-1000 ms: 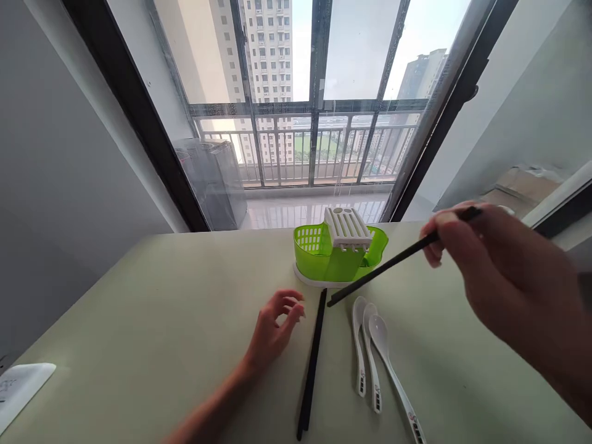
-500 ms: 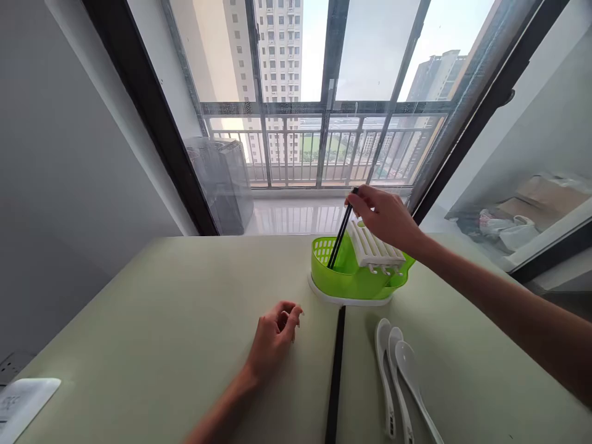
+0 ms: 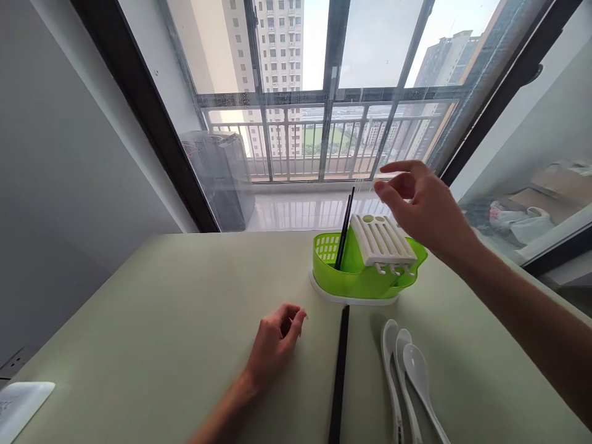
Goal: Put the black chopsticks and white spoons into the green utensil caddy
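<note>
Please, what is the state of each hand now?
Left hand: loosely closed, nothing visible in it.
Right hand: open, empty, near the green plastic basket with white slotted top.

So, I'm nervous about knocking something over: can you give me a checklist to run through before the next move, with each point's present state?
1. Right hand free: ok, raised near the green rack, finger and thumb apart, nothing held.
2. Standing black chopsticks supported: ok, they lean inside the rack's left compartment.
3. Left hand empty: cannot tell for sure; it is loosely curled, with no object showing.
4. Lying black chopsticks apart from the rack's white base: cannot tell; their far end is very close.
5. Three white spoons spread apart: not ok, they lie bunched.
</note>
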Motion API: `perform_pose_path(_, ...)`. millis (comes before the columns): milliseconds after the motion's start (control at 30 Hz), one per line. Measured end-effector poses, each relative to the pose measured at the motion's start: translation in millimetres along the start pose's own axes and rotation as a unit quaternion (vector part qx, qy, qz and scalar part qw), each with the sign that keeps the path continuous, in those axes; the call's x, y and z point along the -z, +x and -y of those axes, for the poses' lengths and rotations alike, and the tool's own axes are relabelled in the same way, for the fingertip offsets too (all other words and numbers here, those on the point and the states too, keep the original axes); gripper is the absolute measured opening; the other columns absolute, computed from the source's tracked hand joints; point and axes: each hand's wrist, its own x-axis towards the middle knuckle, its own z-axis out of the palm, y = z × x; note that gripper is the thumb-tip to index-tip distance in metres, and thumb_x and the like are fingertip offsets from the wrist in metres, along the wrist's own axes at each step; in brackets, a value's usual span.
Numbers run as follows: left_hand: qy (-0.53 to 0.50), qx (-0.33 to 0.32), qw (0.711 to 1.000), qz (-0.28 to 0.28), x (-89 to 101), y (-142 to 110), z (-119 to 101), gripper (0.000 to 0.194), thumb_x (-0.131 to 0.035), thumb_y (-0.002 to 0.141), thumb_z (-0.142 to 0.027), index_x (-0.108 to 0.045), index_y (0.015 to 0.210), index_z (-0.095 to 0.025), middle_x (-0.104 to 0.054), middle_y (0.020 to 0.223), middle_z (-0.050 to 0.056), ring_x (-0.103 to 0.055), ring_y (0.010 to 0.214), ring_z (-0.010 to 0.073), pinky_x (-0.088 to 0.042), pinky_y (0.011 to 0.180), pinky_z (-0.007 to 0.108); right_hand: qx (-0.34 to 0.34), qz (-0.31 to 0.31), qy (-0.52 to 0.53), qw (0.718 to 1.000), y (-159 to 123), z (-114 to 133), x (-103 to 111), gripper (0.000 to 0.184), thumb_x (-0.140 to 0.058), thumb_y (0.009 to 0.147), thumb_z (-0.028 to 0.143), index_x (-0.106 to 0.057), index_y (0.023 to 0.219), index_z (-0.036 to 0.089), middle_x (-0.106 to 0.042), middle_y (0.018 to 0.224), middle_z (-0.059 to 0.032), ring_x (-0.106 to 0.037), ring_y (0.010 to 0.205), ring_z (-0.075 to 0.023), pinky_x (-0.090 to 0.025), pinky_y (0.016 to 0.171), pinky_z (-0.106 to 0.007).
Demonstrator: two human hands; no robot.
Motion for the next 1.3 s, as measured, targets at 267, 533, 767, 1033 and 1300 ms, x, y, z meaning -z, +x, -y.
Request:
perform_pose_path(267, 0.181, -0.085, 0.978, 0.053, -11.2, -8, -3, 0.018, -0.052, 0.1, -0.036, -0.062, 0.095, -0.021, -0.06, 0.067, -0.005, -0.052, 0.059, 0.0115, -0.04, 0.063, 0.026, 0.16, 0.076, 0.0, 0.984, -85, 50, 47, 0.014, -0.059, 0.099, 0.038, -0.068, 0.095, 0.028, -0.073, 0.079, 0.0041, -0.065, 0.061, -0.012, -0.046, 0.054, -0.023)
perform_pose_path(533, 0.28, -0.198, 0.932, 0.12, -23.7, -25, -18, 0.031, -0.079, 0.078, -0.042, -0.056, 0.08, -0.022, -0.068, 0.081, -0.002, -0.062, 0.073, 0.0172, -0.045, 0.077, 0.033, 0.27, 0.221, -0.075, 0.934, -105, 24, 51, 0.025, -0.046, 0.103, 0.027, -0.067, 0.115, 0.023, -0.079, 0.098, -0.0047, -0.07, 0.061, -0.0184, -0.05, 0.049, -0.03)
perform_pose_path(767, 0.299, -0.182, 0.928, 0.126, -35.7, -31, -26, 0.019, -0.068, 0.075, -0.026, -0.057, 0.09, -0.023, -0.065, 0.086, 0.001, -0.064, 0.081, 0.0211, -0.046, 0.089, 0.04, 0.256, 0.249, -0.073, 0.931, -124, 0, 65, 0.026, -0.049, 0.1, 0.027, -0.065, 0.12, 0.026, -0.079, 0.094, -0.0042, -0.068, 0.058, -0.0181, -0.048, 0.049, -0.031)
perform_pose_path(1033, 0.282, -0.18, 0.926, 0.178, 6.4, -16, -24, 0.011, -0.058, 0.09, -0.022, -0.058, 0.102, -0.024, -0.064, 0.1, 0.004, -0.063, 0.091, 0.0197, -0.05, 0.082, 0.031, 0.233, 0.259, -0.045, 0.936, -123, 6, 66, 0.024, -0.047, 0.101, 0.032, -0.07, 0.107, 0.026, -0.077, 0.078, -0.0053, -0.063, 0.048, -0.0208, -0.043, 0.041, -0.034)
perform_pose_path(1300, 0.316, -0.195, 0.917, 0.147, 14.5, -13, -11, 0.014, -0.056, 0.099, -0.033, -0.055, 0.09, -0.022, -0.064, 0.095, 0.003, -0.062, 0.086, 0.0183, -0.049, 0.076, 0.029, 0.232, 0.243, -0.036, 0.941, -125, 3, 63, 0.026, -0.049, 0.1, 0.041, -0.071, 0.103, 0.027, -0.075, 0.073, -0.0059, -0.067, 0.053, -0.0246, -0.048, 0.045, -0.036)
